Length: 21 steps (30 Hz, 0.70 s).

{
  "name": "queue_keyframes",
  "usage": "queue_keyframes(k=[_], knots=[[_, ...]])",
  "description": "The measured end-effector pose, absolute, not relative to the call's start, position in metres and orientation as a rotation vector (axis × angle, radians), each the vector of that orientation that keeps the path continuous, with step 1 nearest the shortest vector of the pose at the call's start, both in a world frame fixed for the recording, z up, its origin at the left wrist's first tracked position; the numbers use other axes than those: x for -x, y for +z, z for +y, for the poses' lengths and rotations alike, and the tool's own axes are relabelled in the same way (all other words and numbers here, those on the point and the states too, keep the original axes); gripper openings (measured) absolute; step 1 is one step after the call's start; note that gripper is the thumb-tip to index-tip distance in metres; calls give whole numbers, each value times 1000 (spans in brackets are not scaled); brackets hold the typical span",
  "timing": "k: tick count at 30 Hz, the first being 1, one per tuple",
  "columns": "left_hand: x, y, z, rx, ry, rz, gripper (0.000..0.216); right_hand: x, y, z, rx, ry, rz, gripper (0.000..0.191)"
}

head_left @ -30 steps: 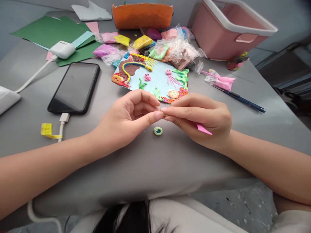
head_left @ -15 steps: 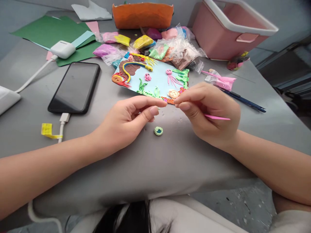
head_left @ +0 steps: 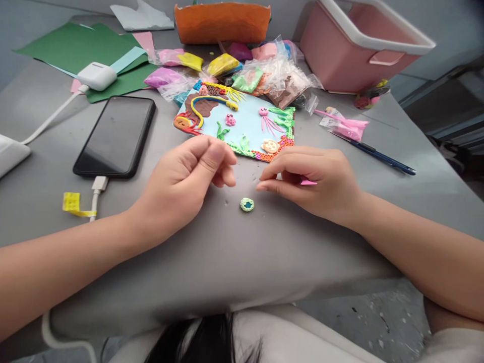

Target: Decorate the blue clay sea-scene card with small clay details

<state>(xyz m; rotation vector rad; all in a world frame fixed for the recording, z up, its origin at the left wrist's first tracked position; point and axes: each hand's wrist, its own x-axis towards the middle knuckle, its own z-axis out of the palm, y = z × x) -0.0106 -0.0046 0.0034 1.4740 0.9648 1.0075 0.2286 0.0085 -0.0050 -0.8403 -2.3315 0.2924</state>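
Observation:
My left hand [head_left: 192, 176] is closed above the table, thumb pressed to the bent index finger. Whatever it pinches, if anything, is too small to see. My right hand [head_left: 313, 176] faces it, with a pink pointed plastic tool [head_left: 308, 182] tucked inside its curled fingers; only a short piece shows. Between and just below the hands lies a small round light-green clay piece [head_left: 247, 204] with a dark teal centre. Behind them rests a light-blue clay picture [head_left: 242, 118] with sea creatures and weeds, its lower left edge partly covered by my left hand.
Bagged coloured clay [head_left: 260, 75] is heaped behind the picture, near an orange box [head_left: 222, 24] and a pink bin [head_left: 348, 55]. A phone [head_left: 115, 136] with a cable lies left, by green paper [head_left: 83, 48]. At right are a dark blue pen [head_left: 381, 156] and a pink packet [head_left: 351, 129].
My left hand has drawn back and its thumb has closed against the index finger. My right hand has lowered and turned, hiding more of the pink tool. The green clay piece stays put.

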Motion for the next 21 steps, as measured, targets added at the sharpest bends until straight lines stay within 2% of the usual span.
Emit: queue_keyframes(k=[4,8,10,13,21], knots=[[14,-1,-8,-1461,1015,905,42,-230,-4,9,881,273,-2383,12],[15,-4,-12,-1779,868,870,30,-231,-4,11,884,284,-2393,15],[16,-7,-13,-1976,763,800,37,-232,-4,12,876,303,-2426,10],[18,-12,-12,-2167,670,708,39,-233,-4,12,818,279,-2475,14],[17,-11,-9,-2142,671,783,38,-236,-3,13,818,414,-2519,5]])
